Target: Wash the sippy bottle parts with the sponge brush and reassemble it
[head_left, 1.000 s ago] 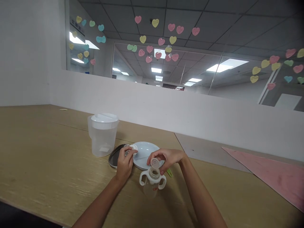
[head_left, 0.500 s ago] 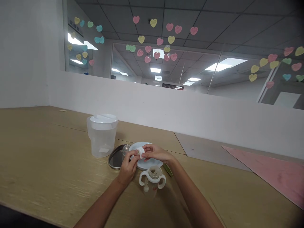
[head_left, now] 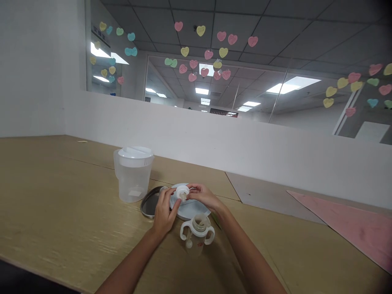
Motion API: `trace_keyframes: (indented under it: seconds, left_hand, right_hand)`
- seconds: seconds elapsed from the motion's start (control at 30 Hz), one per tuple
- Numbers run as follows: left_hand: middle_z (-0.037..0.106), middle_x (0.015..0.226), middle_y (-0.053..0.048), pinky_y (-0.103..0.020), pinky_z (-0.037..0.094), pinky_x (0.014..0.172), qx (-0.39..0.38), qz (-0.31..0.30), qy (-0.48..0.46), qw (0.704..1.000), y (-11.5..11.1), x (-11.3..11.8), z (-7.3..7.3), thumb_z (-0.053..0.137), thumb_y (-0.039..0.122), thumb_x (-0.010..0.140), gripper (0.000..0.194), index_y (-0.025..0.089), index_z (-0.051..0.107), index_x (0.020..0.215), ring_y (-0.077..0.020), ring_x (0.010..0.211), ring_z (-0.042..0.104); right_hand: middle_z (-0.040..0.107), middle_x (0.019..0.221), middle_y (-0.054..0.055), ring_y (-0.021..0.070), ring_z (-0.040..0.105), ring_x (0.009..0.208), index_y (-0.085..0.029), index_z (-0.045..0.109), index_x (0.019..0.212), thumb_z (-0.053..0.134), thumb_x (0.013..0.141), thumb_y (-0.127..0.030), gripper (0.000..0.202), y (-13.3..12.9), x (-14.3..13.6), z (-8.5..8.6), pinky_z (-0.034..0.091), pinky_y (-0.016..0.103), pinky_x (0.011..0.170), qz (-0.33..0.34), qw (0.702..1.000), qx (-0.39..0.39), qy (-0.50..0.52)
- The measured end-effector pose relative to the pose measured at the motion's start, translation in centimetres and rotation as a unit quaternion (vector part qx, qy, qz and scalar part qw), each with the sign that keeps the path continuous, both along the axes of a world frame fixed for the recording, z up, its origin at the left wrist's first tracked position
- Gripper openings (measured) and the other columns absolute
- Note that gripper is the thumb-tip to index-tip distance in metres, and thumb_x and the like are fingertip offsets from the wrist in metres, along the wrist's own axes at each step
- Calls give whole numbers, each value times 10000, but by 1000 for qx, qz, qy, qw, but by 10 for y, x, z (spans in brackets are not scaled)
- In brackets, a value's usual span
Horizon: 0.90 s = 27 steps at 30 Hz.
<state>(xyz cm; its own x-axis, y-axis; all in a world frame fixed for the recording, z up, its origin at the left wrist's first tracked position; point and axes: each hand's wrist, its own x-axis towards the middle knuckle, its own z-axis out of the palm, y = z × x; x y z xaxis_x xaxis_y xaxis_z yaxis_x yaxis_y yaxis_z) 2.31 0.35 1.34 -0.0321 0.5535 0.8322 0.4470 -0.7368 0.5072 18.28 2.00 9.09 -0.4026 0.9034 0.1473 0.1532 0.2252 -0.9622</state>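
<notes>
Above plate (head_left: 196,208) — white ring (head_left: 182,192) now lifted, 2 hands gripping.

Pretty clearly an office that's being looked at here. A grid of dropped ceiling tiles (head_left: 275,24) is being lit by flat recessed light panels (head_left: 283,86), and more rows of them are being seen deeper in through the glass partition (head_left: 214,81). The glass is being decorated with pastel paper hearts (head_left: 208,53). A long wood-laminate desk (head_left: 61,196) is being bordered by a low white divider wall (head_left: 245,151), typical open-plan workspace stuff.
</notes>
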Motion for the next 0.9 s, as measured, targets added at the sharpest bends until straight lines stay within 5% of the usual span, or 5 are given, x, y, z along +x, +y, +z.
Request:
trace_keyframes:
  seconds: [0.17,0.53,0.9]
  left_hand:
    - [509,1063,-95,-342,398,870,-20,1,5,1000,2,1,1,398,282,873,275,173,453,1119,-191,987,486]
    - [569,854,-47,-321,373,770,-4,6,48,999,0,-2,-1,365,266,874,184,175,525,878,-188,843,508]
    - [552,875,-62,-319,397,779,-27,19,-2,999,4,0,-4,363,286,873,191,163,491,942,-183,847,516]
  right_hand:
    - [627,786,15,123,566,714,-155,624,888,659,618,-187,274,-1,1,0,431,230,677,26,999,19,2]
    - [599,717,-1,126,534,692,-150,639,785,633,546,-136,239,6,-5,-7,432,225,654,-83,978,177,-80]
    - [554,696,-19,109,507,637,-155,532,715,646,546,-174,205,9,-6,-13,419,212,599,-77,981,163,-77]
